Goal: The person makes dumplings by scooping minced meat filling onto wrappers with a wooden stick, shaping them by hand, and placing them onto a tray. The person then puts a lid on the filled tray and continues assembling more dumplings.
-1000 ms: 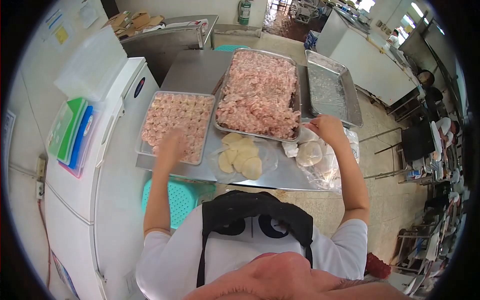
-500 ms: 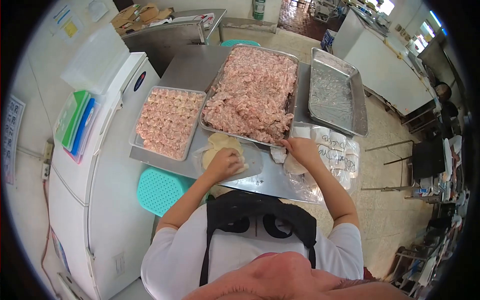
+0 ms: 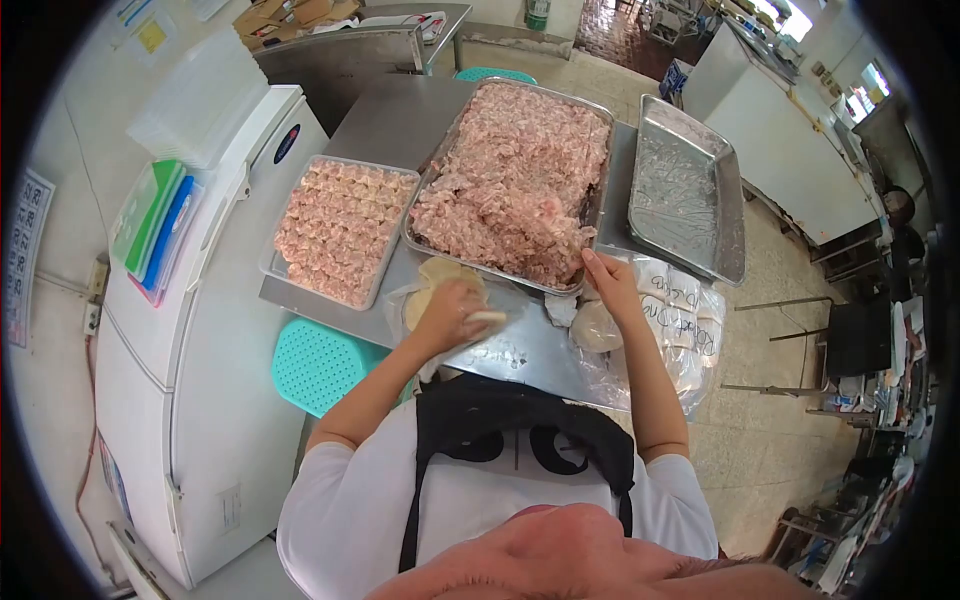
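My left hand (image 3: 452, 314) is closed around a pale round dough wrapper (image 3: 487, 317), whose edge sticks out past the fingers. Beneath it, more flat dough wrappers (image 3: 440, 272) lie on a clear plastic sheet (image 3: 400, 300). My right hand (image 3: 612, 280) has its fingers pinched at the near right corner of a large metal tray (image 3: 480, 268) of ground meat (image 3: 520, 170); whatever is between them is hidden. Left of that tray, a clear plastic container (image 3: 272, 262) holds rows of small meat-filled dumplings (image 3: 340, 230).
An emptied, smeared metal tray (image 3: 685, 190) sits at the right. Below it lie bagged wrapper packs (image 3: 670, 300) with handwriting. A white freezer (image 3: 220, 300) flanks the metal table (image 3: 390, 115) on the left, beside a turquoise stool (image 3: 318, 365).
My left hand has turned, and the wrapper's edge now shows beyond its fingers. My right hand has moved up against the meat tray's corner. The whole view has shifted slightly.
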Demonstrator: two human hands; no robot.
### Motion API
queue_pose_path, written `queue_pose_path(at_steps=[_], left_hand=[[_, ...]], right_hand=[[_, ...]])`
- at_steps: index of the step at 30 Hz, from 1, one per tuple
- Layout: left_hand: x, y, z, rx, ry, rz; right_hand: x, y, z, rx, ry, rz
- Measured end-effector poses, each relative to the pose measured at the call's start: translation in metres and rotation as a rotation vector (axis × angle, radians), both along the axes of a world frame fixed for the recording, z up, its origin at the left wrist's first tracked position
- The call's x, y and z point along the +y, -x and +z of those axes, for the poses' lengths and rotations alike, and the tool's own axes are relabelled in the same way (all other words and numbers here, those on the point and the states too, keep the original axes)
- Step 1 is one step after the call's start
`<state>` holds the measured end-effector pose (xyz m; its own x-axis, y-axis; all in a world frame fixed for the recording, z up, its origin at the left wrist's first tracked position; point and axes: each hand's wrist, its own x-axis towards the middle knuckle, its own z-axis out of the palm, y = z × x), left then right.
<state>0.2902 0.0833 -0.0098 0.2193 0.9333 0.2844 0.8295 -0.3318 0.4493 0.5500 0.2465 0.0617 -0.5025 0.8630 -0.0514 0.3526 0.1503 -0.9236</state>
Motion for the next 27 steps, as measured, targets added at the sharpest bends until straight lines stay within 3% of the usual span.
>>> queue_pose_path(at_steps=[2,4,8,10,17,19,22,23,25,27], left_hand=[[0.001,0.009,0.011,-0.148,-0.098,0.058],[-0.001,0.013,0.030,-0.600,-0.043,0.358],[0.009,0.041,0.029,-0.477,-0.025,0.198],[0.016,0.043,0.028,-1.140,0.178,0.313],[0.013,0.047,0.067,-1.066,0.341,0.243],[0.014,0.045,0.064,-0.816,0.025,0.138],[0.016,0.052,0.066,-0.674,0.115,0.029],[0.018,0.056,0.064,-0.674,0.116,0.017],[0.023,0.067,0.055,-1.034,0.111,0.200],[0.039,0.098,0.039,-0.952,-0.026,0.259]], right_hand=[[-0.010,0.007,-0.007,0.194,0.231,-0.008],[-0.025,0.021,-0.005,0.224,0.259,-0.023],[-0.037,0.041,0.000,0.225,0.313,-0.008],[-0.044,0.054,0.002,0.221,0.322,-0.010],[-0.073,0.102,0.016,0.325,0.219,0.028],[-0.081,0.117,0.021,0.333,0.233,0.011],[-0.085,0.130,0.018,0.334,0.175,0.002],[-0.087,0.132,0.020,0.312,0.212,0.006],[-0.089,0.136,0.011,0.290,0.247,0.001],[-0.087,0.133,-0.023,0.310,0.151,-0.017]])
